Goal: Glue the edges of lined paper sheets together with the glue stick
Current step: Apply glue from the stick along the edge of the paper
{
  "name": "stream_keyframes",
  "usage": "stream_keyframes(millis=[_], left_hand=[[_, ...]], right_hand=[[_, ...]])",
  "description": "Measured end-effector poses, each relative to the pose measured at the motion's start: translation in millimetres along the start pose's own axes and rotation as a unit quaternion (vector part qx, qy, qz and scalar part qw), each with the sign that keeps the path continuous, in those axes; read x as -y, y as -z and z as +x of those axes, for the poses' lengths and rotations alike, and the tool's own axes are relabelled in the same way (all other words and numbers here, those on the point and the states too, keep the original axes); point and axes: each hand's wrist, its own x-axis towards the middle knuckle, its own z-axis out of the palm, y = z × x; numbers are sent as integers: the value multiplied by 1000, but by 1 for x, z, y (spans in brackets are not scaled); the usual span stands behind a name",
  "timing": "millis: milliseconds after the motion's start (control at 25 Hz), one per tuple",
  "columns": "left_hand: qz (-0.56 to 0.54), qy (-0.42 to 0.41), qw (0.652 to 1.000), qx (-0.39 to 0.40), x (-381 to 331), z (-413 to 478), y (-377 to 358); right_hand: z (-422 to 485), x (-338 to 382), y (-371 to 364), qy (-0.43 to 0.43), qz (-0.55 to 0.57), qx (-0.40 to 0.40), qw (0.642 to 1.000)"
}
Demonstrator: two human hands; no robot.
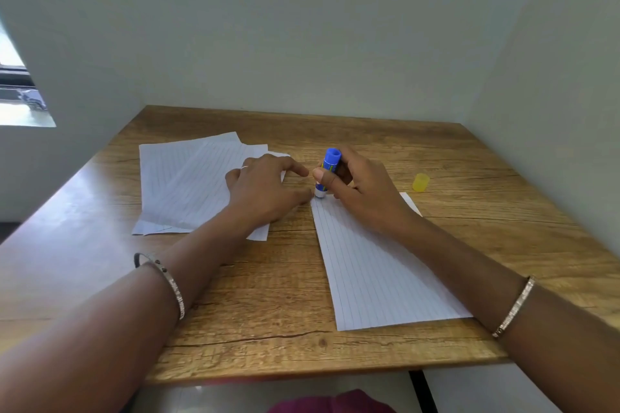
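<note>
Right hand [362, 191] grips glue stick [328, 171] upright, tip on far-left corner of lined sheet [375, 271] under it. Left hand [265, 191], fingers relaxed, rests on paper stack [188, 184], just left of the stick. Yellow cap [420, 182] right of the right hand on tabletop [268, 312].

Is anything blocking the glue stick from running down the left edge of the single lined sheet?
Nothing visible does. The right hand holds the glue stick tip-down at the far left corner of the sheet, and that edge lies bare. The left hand rests beside the corner; the yellow cap sits well right.
</note>
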Motion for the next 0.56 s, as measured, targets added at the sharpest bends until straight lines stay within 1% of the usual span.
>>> stream_keyframes(millis=[120, 280, 400, 560], left_hand=[[0, -1, 1000, 0, -1, -1, 0], [8, 2, 1000, 9, -1, 0, 1], [8, 1, 1000, 13, -2, 0, 1], [15, -11, 1000, 13, -2, -2, 1]], right_hand=[[1, 0, -1, 14, -21, 4, 1000], [0, -8, 4, -6, -43, -17, 999], [-2, -8, 9, -11, -20, -41, 999], [-3, -4, 6, 10, -46, 2, 999]])
